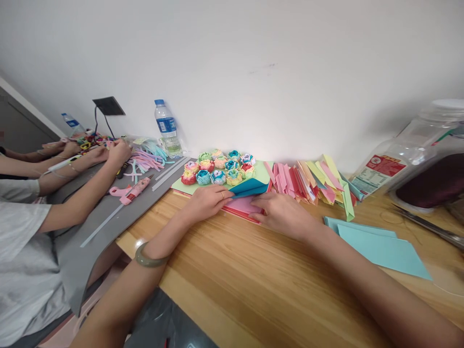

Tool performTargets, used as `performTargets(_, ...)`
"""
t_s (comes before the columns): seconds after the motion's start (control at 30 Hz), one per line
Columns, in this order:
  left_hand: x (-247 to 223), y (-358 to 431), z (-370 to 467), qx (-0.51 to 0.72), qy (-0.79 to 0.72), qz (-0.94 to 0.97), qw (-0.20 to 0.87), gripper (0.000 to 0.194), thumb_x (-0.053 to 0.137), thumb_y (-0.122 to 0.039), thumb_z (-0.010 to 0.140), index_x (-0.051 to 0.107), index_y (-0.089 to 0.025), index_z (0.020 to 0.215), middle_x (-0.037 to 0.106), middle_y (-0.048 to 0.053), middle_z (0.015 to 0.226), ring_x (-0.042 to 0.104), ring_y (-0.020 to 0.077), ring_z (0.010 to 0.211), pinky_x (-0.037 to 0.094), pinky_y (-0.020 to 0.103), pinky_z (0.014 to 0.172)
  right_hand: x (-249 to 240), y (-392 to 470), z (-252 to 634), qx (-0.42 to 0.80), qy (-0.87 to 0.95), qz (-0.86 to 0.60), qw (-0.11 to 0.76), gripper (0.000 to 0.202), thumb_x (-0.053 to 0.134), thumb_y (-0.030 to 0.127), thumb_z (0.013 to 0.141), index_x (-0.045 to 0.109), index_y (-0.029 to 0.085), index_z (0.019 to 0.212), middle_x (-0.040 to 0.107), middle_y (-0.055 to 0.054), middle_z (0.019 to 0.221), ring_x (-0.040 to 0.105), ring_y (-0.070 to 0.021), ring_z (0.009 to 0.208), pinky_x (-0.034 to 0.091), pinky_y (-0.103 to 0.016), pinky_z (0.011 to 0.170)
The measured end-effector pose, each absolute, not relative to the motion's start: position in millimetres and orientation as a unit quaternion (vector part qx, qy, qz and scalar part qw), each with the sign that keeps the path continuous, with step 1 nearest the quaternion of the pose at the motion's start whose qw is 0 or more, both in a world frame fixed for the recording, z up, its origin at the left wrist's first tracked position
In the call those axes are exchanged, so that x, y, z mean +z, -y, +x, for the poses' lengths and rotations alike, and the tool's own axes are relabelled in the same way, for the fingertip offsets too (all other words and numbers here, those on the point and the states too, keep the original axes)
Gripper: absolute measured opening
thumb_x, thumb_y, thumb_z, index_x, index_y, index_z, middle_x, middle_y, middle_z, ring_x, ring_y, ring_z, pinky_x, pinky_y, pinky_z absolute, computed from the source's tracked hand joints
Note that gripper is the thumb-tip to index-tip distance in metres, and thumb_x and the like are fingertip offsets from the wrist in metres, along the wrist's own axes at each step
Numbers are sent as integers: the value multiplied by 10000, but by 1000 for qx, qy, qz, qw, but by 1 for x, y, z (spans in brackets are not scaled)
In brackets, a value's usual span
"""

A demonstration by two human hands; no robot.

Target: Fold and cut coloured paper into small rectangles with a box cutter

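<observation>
step in hand: judged to be folding or lifting the deep blue, bent paper sheet (pixel 250 186), raised at the near edge of the light green, flat paper sheet (pixel 263 170) on the light brown, wood-grain table (pixel 253 275). the next move appears to call for control of the blue edge and even pressure along its bend.

left hand (pixel 207 203): fingers laid close together, tips touching the blue sheet's near left edge; thumb hidden, so a firm pinch cannot be confirmed. right hand (pixel 281 212): partly open, fingers curled, near the blue sheet's right corner and over the pink, flat paper sheet (pixel 239 205) beneath; whether it grips either cannot be told. the hands stand apart, one at each end.

behind the blue sheet, multicoloured, round, folded-paper flowers (pixel 218 177) rest in rows on the green sheet.
</observation>
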State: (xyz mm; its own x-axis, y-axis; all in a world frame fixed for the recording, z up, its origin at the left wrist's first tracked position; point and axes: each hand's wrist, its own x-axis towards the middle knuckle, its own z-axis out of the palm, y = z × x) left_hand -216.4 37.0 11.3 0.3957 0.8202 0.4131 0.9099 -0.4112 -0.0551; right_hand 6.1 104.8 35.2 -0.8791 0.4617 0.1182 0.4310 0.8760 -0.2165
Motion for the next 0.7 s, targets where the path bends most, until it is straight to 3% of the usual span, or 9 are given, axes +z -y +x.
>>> performTargets(0.3,11,-37,-217,-164,522,-824,148,250,411,-268,940,642,-190,992,689,40,918,625,167,840,468,251,685,35,-109,8,93,967,-220,94,265,461,314,892,685,174,867,679,-67,790,596,-171,722,398,-263,615)
performTargets(0.47,10,-38,-218,-160,517,-825,165,258,399,-262,945,644,-192,990,690,47,904,628,161,824,471,246,666,35,-110,8,76,970,-214,91,259,448,278,901,678,181,835,682,-52,788,593,-148,688,382,-243,590)
performTargets(0.6,6,-39,-219,-151,512,-825,184,275,378,-231,947,647,-194,992,692,65,926,640,160,809,479,245,648,37,-107,7,43,974,-209,78,267,416,210,907,653,179,787,675,-40,773,574,-124,635,341,-235,538)
performTargets(0.7,5,-37,-217,-139,506,-829,196,258,398,-197,931,630,-201,1044,697,65,978,651,166,846,492,244,670,38,-102,7,0,977,-204,62,225,435,85,855,647,155,879,672,-70,810,580,-148,669,327,-254,528)
